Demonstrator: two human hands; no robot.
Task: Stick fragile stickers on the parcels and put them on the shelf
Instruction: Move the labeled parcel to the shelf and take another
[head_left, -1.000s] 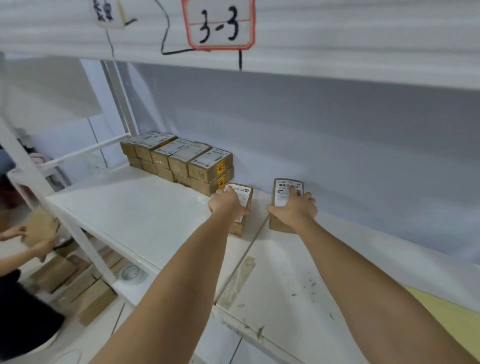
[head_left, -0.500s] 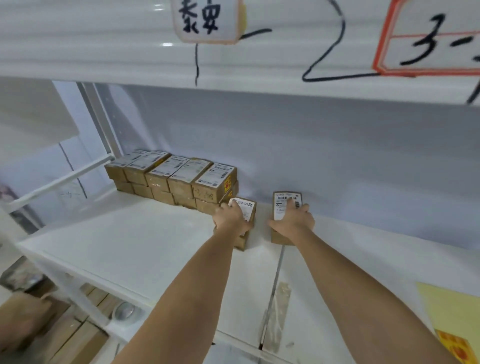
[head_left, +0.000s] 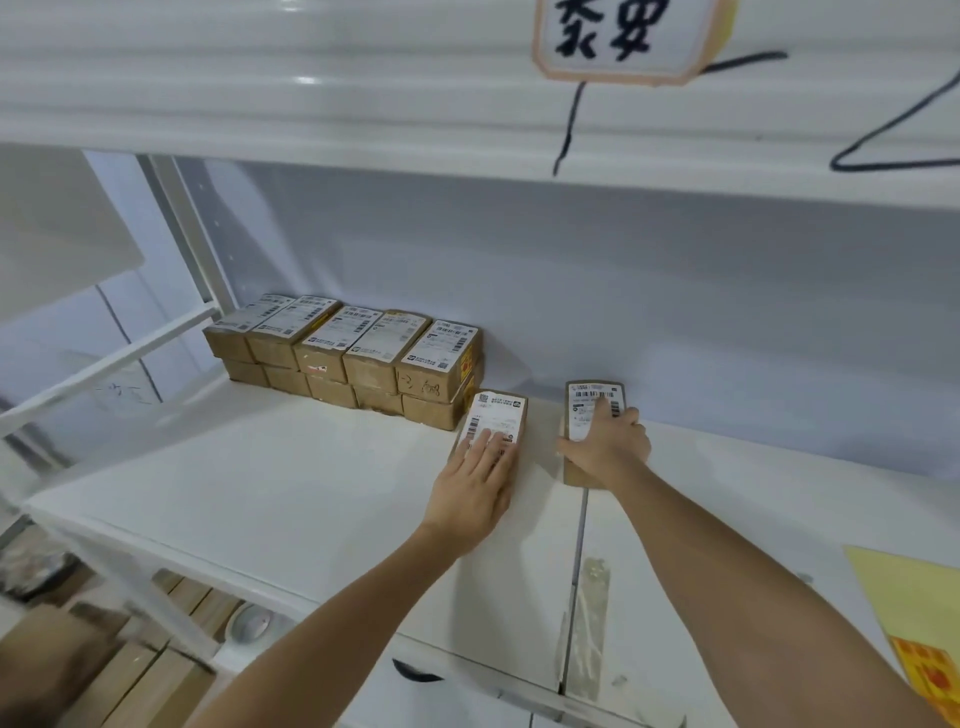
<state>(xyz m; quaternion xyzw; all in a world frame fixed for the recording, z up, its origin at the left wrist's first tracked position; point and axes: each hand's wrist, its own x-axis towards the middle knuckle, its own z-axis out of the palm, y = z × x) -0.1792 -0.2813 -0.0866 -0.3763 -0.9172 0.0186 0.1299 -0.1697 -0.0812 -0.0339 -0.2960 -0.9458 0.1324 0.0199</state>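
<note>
Head view: both parcels (head_left: 497, 415) lie near shelf (head_left: 260, 499) back edge.

Yellow sticker sheet (head_left: 919, 623) cut off at right edge.

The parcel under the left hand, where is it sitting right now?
In the head view, that parcel lies flat on the white shelf, just right of the stacked parcels and left of the parcel under the right hand.

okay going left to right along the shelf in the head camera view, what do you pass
Stacked parcels at the back → parcel under the left hand → left hand → right hand on its parcel → yellow sticker sheet at the right edge.
</note>
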